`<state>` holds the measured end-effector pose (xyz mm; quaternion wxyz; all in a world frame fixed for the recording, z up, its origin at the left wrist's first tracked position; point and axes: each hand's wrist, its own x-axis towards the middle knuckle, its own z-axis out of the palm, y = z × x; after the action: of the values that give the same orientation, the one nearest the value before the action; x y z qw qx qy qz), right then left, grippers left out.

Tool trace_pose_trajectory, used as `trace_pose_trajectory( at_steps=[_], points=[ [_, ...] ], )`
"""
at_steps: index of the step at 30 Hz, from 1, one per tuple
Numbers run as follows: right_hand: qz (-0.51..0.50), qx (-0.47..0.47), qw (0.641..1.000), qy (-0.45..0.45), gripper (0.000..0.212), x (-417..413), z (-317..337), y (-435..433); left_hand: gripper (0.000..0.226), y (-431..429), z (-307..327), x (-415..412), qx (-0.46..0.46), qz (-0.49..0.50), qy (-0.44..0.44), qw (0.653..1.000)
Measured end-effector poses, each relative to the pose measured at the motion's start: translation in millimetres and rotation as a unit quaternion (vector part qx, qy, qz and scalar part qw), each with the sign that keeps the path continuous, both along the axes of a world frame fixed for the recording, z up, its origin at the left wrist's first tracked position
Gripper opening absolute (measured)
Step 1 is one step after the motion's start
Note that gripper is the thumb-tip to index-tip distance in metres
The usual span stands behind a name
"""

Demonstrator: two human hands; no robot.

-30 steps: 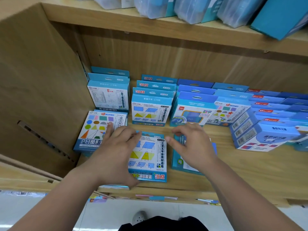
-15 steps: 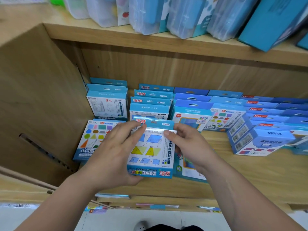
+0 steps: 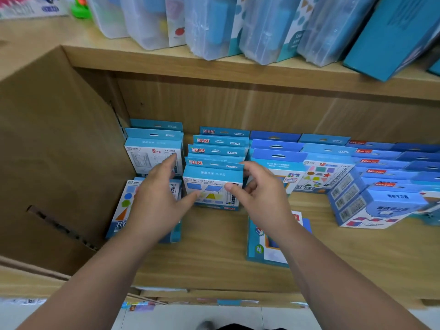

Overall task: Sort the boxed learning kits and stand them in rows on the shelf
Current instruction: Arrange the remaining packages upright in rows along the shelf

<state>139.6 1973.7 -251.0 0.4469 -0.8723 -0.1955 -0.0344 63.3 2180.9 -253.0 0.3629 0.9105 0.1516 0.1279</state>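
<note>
A blue geometry kit box stands upright at the front of a row of like boxes on the wooden shelf. My left hand touches its left side with thumb and straight fingers. My right hand pinches its right edge between thumb and curled fingers. One kit with coloured shapes lies flat at the left, partly under my left hand. Another flat kit lies under my right forearm.
More upright rows stand to the left and right, and a leaning stack of blue boxes fills the far right. A cardboard panel walls the left. The upper shelf carries clear plastic packs.
The kit that lay flat at the shelf front was lifted by both hands, tipped upright and moved back against the row. My view has moved closer.
</note>
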Motion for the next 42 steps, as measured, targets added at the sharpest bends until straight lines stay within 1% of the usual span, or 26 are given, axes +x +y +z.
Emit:
trace_pose_trajectory(
  at_steps=[2,4,6,7,9,10,11,13,16,19,22,24,27,32,34,36,39,40,42],
  points=[
    [-0.033,-0.012,0.999,-0.033,0.054,1,0,0,0.093,-1,2,10,-0.019,-0.002,0.023,1.000],
    [-0.042,-0.025,0.998,-0.033,0.064,4,3,-1,0.082,-5,5,19,-0.022,-0.015,0.036,0.999],
    [-0.043,-0.053,0.996,-0.049,0.068,5,6,-3,0.071,-7,6,25,-0.030,-0.026,0.043,0.998],
    [-0.049,-0.087,0.991,-0.086,0.069,5,6,-5,0.069,-8,7,27,-0.038,-0.029,0.047,0.998],
    [-0.070,-0.152,0.967,-0.193,0.070,8,4,-12,0.069,-9,7,31,-0.052,-0.037,0.051,0.997],
    [-0.090,-0.169,0.953,-0.233,0.071,10,2,-17,0.069,-10,7,31,-0.059,-0.039,0.053,0.996],
    [-0.114,-0.179,0.944,-0.252,0.074,12,-1,-21,0.069,-11,7,32,-0.065,-0.038,0.054,0.996],
    [-0.153,-0.189,0.938,-0.245,0.079,14,-5,-29,0.069,-13,7,32,-0.076,-0.037,0.053,0.995],
    [-0.178,-0.195,0.943,-0.201,0.084,15,-12,-39,0.069,-16,5,33,-0.108,-0.045,0.056,0.992],
    [-0.163,-0.181,0.955,-0.168,0.086,17,-21,-46,0.081,-18,3,35,-0.146,-0.056,0.069,0.985],
    [-0.143,-0.154,0.965,-0.156,0.083,18,-23,-49,0.084,-21,3,38,-0.164,-0.058,0.068,0.982],
    [-0.134,-0.145,0.968,-0.153,0.083,19,-21,-51,0.084,-23,3,39,-0.169,-0.057,0.063,0.982],
    [-0.116,-0.150,0.970,-0.149,0.089,21,-17,-53,0.078,-25,3,40,-0.165,-0.070,0.058,0.982],
    [-0.089,-0.164,0.973,-0.133,0.092,21,-12,-58,0.080,-29,2,41,-0.158,-0.070,0.052,0.984],
    [-0.076,-0.155,0.978,-0.117,0.089,21,-11,-62,0.083,-29,1,40,-0.154,-0.068,0.054,0.984],
    [-0.077,-0.121,0.984,-0.109,0.082,18,-9,-68,0.091,-30,1,39,-0.144,-0.061,0.055,0.986],
    [-0.130,-0.094,0.976,-0.145,0.061,10,-9,-82,0.102,-31,-1,34,-0.113,-0.043,0.058,0.991],
    [-0.144,-0.095,0.975,-0.142,0.055,6,-11,-88,0.103,-30,-3,32,-0.110,-0.038,0.060,0.991],
    [-0.143,-0.114,0.978,-0.099,0.055,-1,-17,-100,0.104,-27,-8,25,-0.107,-0.028,0.065,0.992]
  ],
)
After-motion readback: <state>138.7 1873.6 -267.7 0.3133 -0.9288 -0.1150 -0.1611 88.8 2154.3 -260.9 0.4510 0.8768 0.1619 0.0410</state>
